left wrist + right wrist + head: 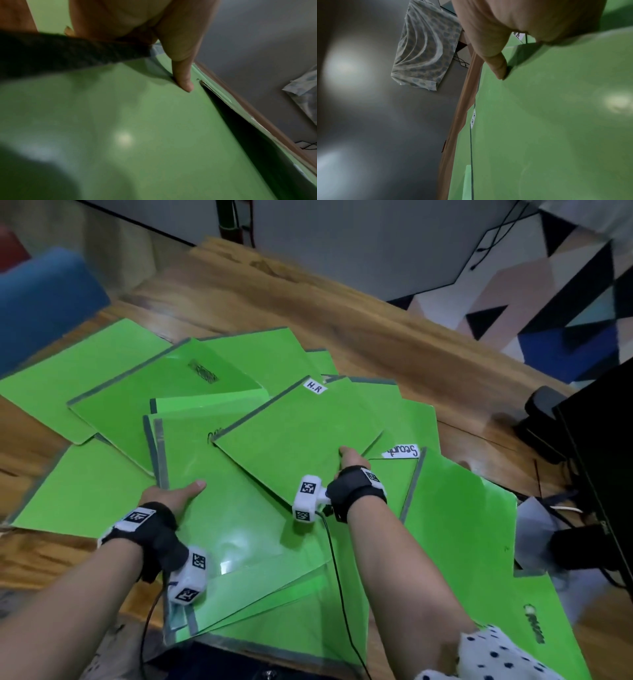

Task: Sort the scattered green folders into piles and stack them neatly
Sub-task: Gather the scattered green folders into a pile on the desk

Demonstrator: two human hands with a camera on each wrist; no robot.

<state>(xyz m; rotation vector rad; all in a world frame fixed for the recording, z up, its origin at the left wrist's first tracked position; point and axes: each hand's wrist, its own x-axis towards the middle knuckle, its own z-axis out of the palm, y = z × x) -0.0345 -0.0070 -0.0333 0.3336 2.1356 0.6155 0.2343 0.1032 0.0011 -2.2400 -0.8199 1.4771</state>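
Several green folders (113,392) lie fanned and overlapping on a wooden table (260,292). My right hand (351,462) pinches the folder labelled "H.R" (294,433) near its lower right corner, thumb on top; the right wrist view shows that thumb (498,67) pressed on the green cover (556,121). My left hand (174,494) grips the left edge of a large glossy folder (233,529) in the middle, thumb on top and fingers hidden under the edge. The left wrist view shows the left thumb (183,79) on that cover (137,121). A folder labelled "Security" (400,451) lies just right of my right hand.
A black monitor (603,460) and a dark device (544,419) with cables stand at the table's right edge. A blue chair (44,299) is at the far left. Bare wood shows behind the folders. Some folders overhang the near table edge.
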